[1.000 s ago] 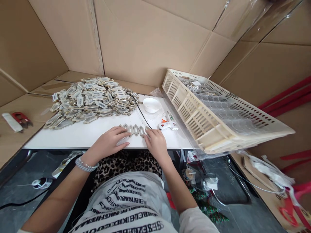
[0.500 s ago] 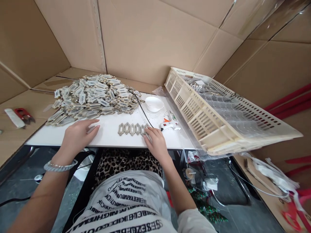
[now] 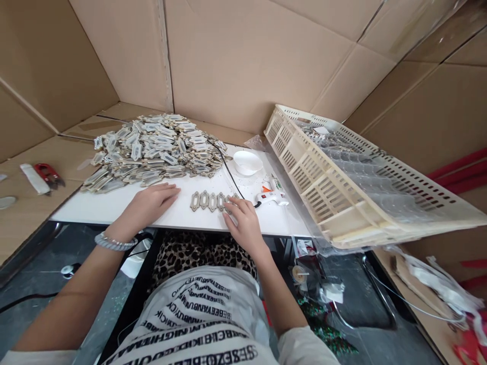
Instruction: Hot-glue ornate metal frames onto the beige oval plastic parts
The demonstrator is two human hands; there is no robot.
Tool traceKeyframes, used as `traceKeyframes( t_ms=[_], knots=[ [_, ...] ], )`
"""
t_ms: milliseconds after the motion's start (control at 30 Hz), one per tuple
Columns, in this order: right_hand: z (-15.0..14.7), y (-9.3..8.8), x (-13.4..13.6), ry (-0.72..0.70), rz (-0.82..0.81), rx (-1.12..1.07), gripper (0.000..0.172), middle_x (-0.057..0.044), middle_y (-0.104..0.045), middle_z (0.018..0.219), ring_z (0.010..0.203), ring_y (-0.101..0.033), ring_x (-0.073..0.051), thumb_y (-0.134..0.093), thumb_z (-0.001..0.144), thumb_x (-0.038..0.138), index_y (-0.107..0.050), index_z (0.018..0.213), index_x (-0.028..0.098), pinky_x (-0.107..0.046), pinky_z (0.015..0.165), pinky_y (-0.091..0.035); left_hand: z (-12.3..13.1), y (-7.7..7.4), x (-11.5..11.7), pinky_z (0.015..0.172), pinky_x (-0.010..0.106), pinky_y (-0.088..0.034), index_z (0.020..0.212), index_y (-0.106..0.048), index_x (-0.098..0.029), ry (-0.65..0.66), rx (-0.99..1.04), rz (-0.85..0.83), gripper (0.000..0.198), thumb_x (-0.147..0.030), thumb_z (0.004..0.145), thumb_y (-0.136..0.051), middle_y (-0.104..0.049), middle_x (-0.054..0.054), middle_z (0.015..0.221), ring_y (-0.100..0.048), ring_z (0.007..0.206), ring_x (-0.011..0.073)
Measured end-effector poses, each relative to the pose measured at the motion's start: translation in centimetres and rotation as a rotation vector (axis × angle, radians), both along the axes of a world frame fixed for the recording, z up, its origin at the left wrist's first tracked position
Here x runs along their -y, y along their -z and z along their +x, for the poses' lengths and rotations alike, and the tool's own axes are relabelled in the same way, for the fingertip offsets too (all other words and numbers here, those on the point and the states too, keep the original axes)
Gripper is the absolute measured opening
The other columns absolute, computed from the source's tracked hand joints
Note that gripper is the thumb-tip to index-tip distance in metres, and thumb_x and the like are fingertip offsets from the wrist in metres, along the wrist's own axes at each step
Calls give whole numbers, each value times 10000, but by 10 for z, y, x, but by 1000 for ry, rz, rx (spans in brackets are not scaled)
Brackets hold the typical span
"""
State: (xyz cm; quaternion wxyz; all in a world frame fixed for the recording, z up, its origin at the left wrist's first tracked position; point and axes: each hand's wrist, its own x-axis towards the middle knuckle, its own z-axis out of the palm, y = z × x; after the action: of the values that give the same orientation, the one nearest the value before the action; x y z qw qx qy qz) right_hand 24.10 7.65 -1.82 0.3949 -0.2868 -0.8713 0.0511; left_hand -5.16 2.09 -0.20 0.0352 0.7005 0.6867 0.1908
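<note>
A short row of ornate, elongated metal frame pieces (image 3: 212, 202) lies side by side on the white tabletop (image 3: 178, 215). My right hand (image 3: 244, 223) rests at the right end of this row, its fingers spread over the last pieces and partly covering them. To the left of the row, my left hand (image 3: 150, 204) is held low above or on the table, fingers stretched out and nothing visible in them. Just behind it rises a large heap of similar frame pieces (image 3: 152, 149).
A white bowl (image 3: 248, 163) and a white glue gun (image 3: 272, 197) with a black cord sit right of the row. Further right, a cream plastic crate (image 3: 304, 172) holds clear plastic trays. Red-handled snips (image 3: 47, 173) lie at far left. Cardboard walls (image 3: 243, 61) enclose the table.
My left hand has moved right, closer to the row, and its thumb and fingers have come nearer together. My right hand stays at the row's right end. The view has shifted slightly.
</note>
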Motion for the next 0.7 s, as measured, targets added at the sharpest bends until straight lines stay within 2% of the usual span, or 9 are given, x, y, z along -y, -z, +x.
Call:
traceKeyframes(
  t_ms=[67,233,400,700],
  knots=[
    [1,-1,0,-9,-4,-2,257,-164,-725,1174,1078,-635,-298,-530,997,242,-731,1137,162,-481,945,-568,0,-1,2,1111,523,-466,1222,-660,-185,-18,-4,2,396,-483,1017,-497,-663,120,1326,-604,1269,269],
    [1,-4,-2,-30,-41,-6,240,-131,-728,1171,1093,-644,-281,-534,999,242,-724,1141,211,-475,947,-569,-1,-8,-2,1118,531,-446,1307,-616,-161,-28,-40,-8,495,-515,988,-484,-609,153,1412,-565,1318,302],
    [-1,-8,-9,-51,-74,-22,233,-121,-729,1168,1091,-654,-269,-539,995,238,-716,1147,221,-466,941,-574,-3,-16,-10,991,485,-526,1177,-696,-177,-8,-78,-61,460,-492,978,-427,-733,139,1185,-675,1120,288],
    [-4,-19,-17,-108,-103,-33,222,-125,-737,1155,1064,-676,-261,-547,986,197,-699,1147,215,-442,900,-597,-2,-28,-17,779,450,-572,1097,-759,-233,-23,-147,-69,478,-448,892,-385,-777,143,969,-727,870,339]
  ],
)
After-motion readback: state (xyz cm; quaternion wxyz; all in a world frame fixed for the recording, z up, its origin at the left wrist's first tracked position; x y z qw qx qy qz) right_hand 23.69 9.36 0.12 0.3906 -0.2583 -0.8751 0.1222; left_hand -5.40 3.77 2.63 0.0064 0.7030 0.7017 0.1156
